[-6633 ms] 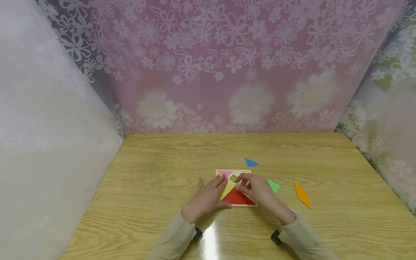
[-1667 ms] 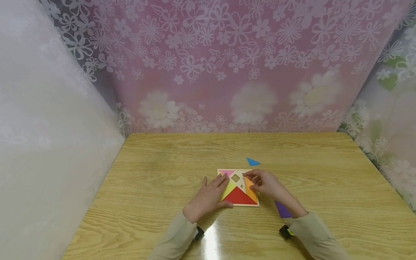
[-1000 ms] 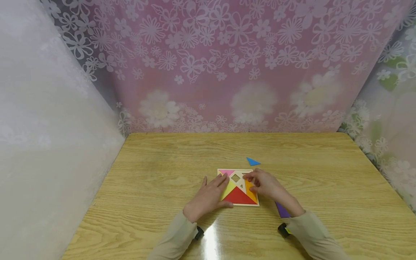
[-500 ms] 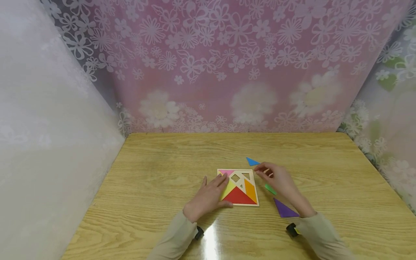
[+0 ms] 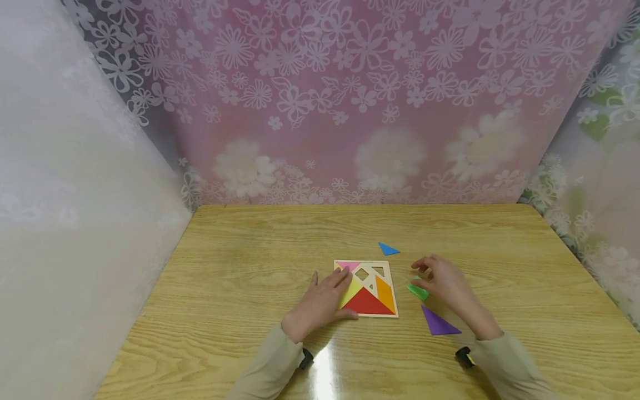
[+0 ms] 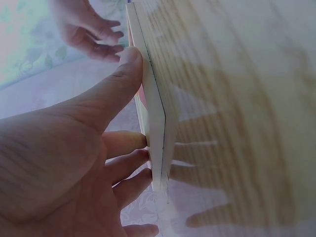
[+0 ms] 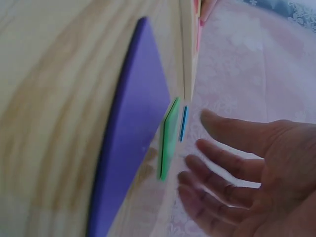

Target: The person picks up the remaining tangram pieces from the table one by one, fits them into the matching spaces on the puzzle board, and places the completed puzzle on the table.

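My left hand (image 5: 320,303) rests with extended fingers on the left side of a wooden tangram tray (image 5: 396,311), thumb along the near edge. In the tray lie a red triangle (image 5: 369,303), a yellow piece (image 5: 351,289), a pink triangle (image 5: 348,264) and an orange parallelogram (image 5: 384,293). My right hand (image 5: 447,283) hovers just above a green square piece (image 5: 418,291), partly covering it. In the right wrist view its fingers (image 7: 232,163) are spread, apart from the green piece (image 7: 169,140), and hold nothing.
A purple triangle (image 5: 438,323) lies on the table (image 5: 240,266) nearer me, below the right hand. Beyond the tray lies a blue triangle (image 5: 388,249). Flowered pink cloth (image 5: 310,150) stands at the back, with pale sheets on both sides.
The orange parallelogram went from the table at right into the tray. My right hand has since left it and moved right, over the green piece. The left hand has stayed on the tray.
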